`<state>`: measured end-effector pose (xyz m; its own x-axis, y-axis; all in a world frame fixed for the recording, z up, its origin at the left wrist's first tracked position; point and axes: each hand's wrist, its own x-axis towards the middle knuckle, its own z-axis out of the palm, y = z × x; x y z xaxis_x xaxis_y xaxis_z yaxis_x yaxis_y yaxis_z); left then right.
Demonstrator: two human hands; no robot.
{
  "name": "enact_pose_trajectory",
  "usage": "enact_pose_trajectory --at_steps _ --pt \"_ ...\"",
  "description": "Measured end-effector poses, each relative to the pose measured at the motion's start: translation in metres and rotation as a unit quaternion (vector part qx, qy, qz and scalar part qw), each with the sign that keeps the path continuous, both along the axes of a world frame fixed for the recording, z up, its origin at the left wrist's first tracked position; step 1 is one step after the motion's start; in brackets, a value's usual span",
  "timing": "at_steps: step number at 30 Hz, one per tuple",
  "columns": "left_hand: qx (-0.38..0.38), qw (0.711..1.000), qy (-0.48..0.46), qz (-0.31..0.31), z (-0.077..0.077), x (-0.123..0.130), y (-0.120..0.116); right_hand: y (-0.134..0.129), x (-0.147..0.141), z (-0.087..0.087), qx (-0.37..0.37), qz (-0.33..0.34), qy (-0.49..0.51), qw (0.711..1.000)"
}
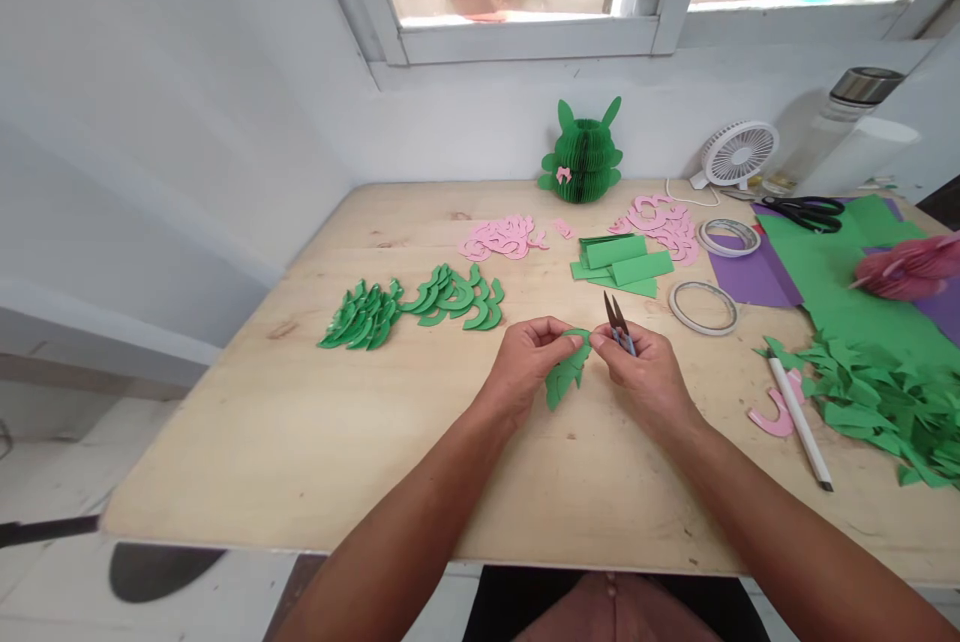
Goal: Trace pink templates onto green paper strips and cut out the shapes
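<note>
Green paper cutout [564, 384] was over the near middle of the wooden table [300, 452], between both hands. Left hand [529, 362] pinched its top, thumb against finger. Right hand [641, 367] had small scissors [616, 320] in curled fingers, blades pointing far; its fingertips met the cutout's right edge, couldn't tell if gripping. Left: green curved pieces [364, 320]. Far: green strips [641, 268], honeycomb paper figure [585, 162]. Right: white pen [801, 419], green scraps [862, 417].

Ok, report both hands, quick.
Left hand: closed, pinching the green paper.
Right hand: closed, holding the small scissors, also at the paper's edge.
</note>
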<state>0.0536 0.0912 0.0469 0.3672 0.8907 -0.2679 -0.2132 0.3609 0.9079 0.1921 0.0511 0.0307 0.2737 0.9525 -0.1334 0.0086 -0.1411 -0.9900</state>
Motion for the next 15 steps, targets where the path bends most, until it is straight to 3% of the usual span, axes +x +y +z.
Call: enact_pose_trajectory --at_steps 6,15 --pt "0.021 0.999 0.017 -0.031 0.003 -0.007 0.006 0.000 0.007 0.009 0.019 0.112 -0.020 0.993" --pt "0.037 0.995 0.018 -0.088 0.005 -0.018 0.015 0.003 0.018 0.009 -0.027 0.196 -0.060 0.978"
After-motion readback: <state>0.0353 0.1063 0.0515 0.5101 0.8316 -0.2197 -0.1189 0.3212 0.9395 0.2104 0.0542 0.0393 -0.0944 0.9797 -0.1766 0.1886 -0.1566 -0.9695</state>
